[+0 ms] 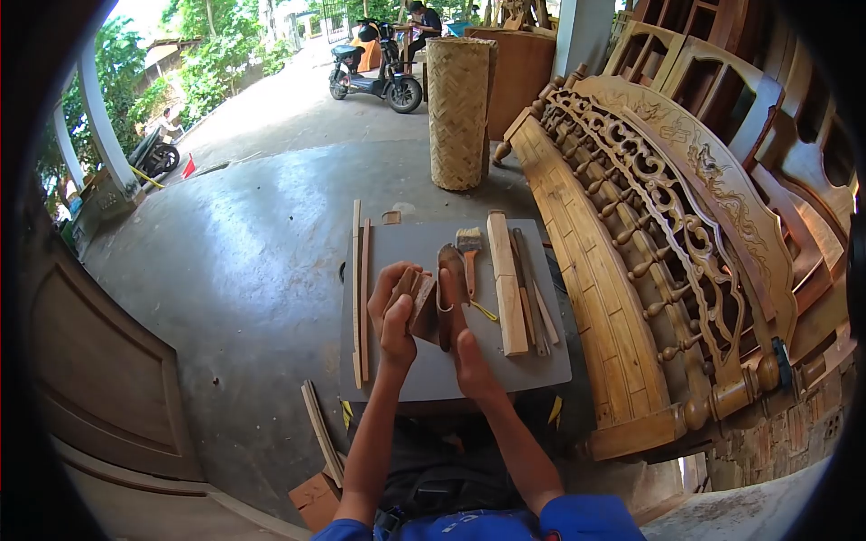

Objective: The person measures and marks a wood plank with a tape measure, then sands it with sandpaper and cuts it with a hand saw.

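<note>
Over a small grey table [424,383], my left hand [394,323] is closed around a small brown wooden block [422,305]. My right hand [471,362] grips a long dark brown piece with a rounded end [449,261], held upright close beside the block; its exact kind I cannot tell. Beyond my right hand lies a paintbrush [470,251] with pale bristles. Pale wooden bars [507,298] rest to the right, with thin dark tools [527,293] alongside. Two slim wood strips [361,298] lie along the table's left side.
A carved wooden bed frame panel [595,316] leans close on the right. Behind the table stands a rolled woven mat [457,117]. A wooden panel [108,361] is at the left, and wood strips [322,433] lie on the floor. Farther back are a motorbike [379,77] and a seated person [422,25].
</note>
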{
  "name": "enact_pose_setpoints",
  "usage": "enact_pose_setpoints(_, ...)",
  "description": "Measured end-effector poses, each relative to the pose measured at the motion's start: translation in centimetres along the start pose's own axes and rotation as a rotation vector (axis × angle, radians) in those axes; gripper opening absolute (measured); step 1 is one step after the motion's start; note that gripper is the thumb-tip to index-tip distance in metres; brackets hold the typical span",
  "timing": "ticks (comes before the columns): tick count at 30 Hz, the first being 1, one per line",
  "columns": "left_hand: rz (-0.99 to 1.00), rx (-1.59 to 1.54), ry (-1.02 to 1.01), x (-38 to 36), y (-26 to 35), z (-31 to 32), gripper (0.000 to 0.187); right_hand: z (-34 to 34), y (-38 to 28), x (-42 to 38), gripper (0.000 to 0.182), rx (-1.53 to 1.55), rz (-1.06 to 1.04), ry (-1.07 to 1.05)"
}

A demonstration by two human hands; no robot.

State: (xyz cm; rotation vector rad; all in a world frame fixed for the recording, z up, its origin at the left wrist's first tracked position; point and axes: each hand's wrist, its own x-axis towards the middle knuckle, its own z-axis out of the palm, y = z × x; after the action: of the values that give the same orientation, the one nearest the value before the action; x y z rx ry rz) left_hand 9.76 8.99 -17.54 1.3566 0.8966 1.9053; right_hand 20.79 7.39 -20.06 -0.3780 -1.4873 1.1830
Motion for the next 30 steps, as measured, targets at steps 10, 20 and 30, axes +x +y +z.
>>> enact_pose_setpoints(10, 0.051, 0.021, -0.025, 0.3, -0.2, 1.7, 0.044, -1.5, 1.0, 0.4, 0.065, 0.050, 0.110, 0.076)
enact_pose_setpoints(20, 0.080, 0.070, -0.008, 0.3, -0.4, 1.0, 0.043, -0.8, -0.6, 2.3, 0.059, 0.178, 0.006, -0.010)
enact_pose_setpoints(30, 0.033, -0.048, -0.145, 2.7, -1.2, 0.4, 0.042, -2.1, 1.4, 1.5, 0.072, 0.123, 0.305, 0.135)
